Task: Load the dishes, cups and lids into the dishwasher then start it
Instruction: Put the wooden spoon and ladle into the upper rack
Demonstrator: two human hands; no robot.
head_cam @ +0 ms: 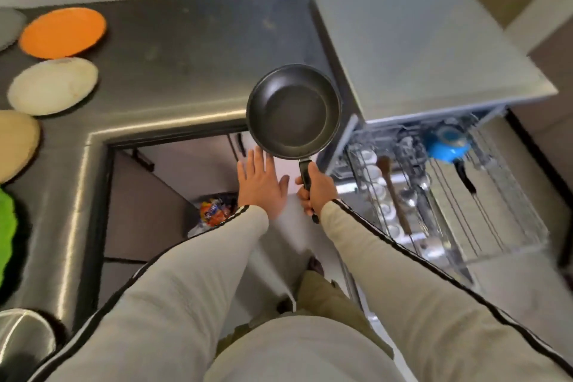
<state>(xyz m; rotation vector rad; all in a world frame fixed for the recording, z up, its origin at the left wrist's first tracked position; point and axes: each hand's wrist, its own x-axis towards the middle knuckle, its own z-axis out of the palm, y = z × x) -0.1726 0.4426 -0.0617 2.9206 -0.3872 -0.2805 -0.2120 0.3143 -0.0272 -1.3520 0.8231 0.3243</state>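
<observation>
Gripping the black handle of one black frying pan [293, 112], the person's right hand [314, 192] has fingers and thumb wrapped fully round it. It holds the pan level in the air near the middle of the frame, bowl up. The left hand [263, 186] is flat and wide, fingers straight and spread, holding nothing, at seven o'clock of the pan. Its fingertips lie just beside the rim; whether they touch cannot be told.

The pan hangs over the inner corner of the steel counter [173, 49], with the grey dishwasher [431, 40] at two o'clock of it. The dishwasher's wire rack [496, 211] stands drawn out at four o'clock of the pan. In it are:
- one blue pot [448, 143] with a black handle
- one wooden spoon [392, 192]
- a row of white cups [376, 189], about five, though blur makes the count unsure
- a cluster of metal spoons [409, 195], too blurred to count

Four round plates lie along the counter between nine and ten o'clock of the frame, apart from one another:
- one grey plate [9, 26], cut by the frame edge
- one orange plate [63, 32]
- one white plate [52, 85]
- one tan plate [17, 146]

One green piece [6, 226] lies at eight o'clock, mostly out of frame. One shiny steel vessel [24, 341] sits in the corner at seven o'clock.

One bright printed packet [214, 211] lies low beside the cabinet, at nine o'clock of the left wrist. Its lettering is too blurred to read. Both sleeves are beige with a dark stripe.
</observation>
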